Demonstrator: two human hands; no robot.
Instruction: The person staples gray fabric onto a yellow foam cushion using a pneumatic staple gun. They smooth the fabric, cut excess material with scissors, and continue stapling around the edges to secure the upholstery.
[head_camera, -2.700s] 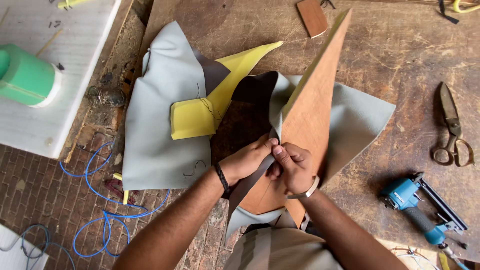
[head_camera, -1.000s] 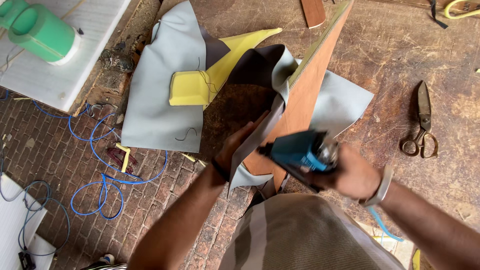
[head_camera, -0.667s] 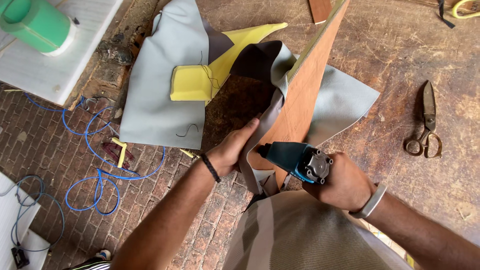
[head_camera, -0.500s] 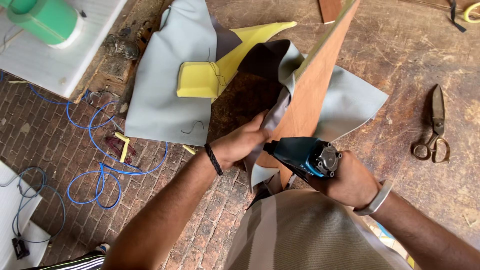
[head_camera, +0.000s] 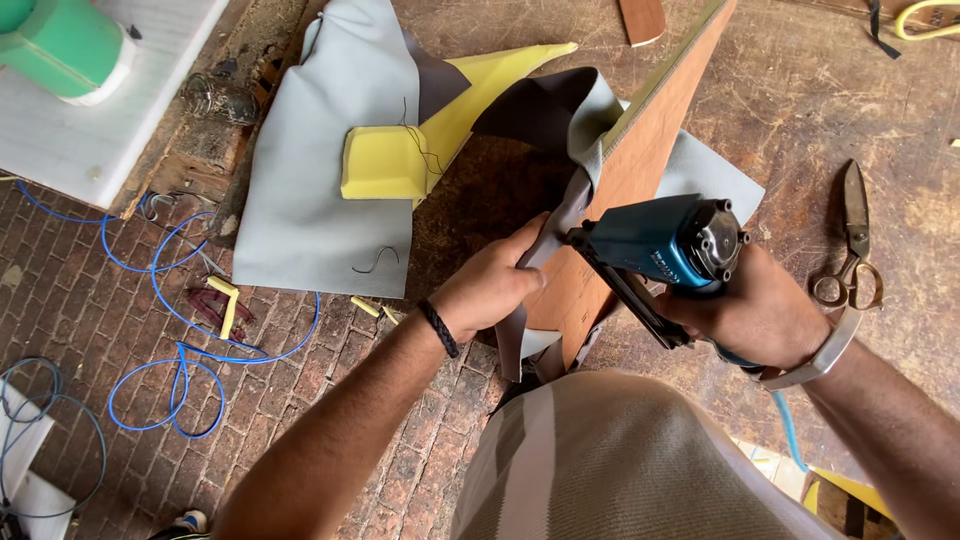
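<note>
From my feed: left hand (head_camera: 492, 287) fingers curled, pinching the grey leather sheet (head_camera: 330, 190) against the triangular wooden board (head_camera: 640, 180); right hand (head_camera: 752, 312) wrapped tight round the blue pneumatic stapler (head_camera: 660, 245), nose on that edge.

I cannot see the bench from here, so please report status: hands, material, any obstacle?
Left hand pinching grey fabric against the wooden board. Right hand gripping blue staple gun, nose at the board edge. Scissors lie apart, nothing blocking.

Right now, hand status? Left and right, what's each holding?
Left hand: closed, pinching the grey fabric strip against the wooden board.
Right hand: closed, grip around the blue staple gun, nose at the board edge.
</note>
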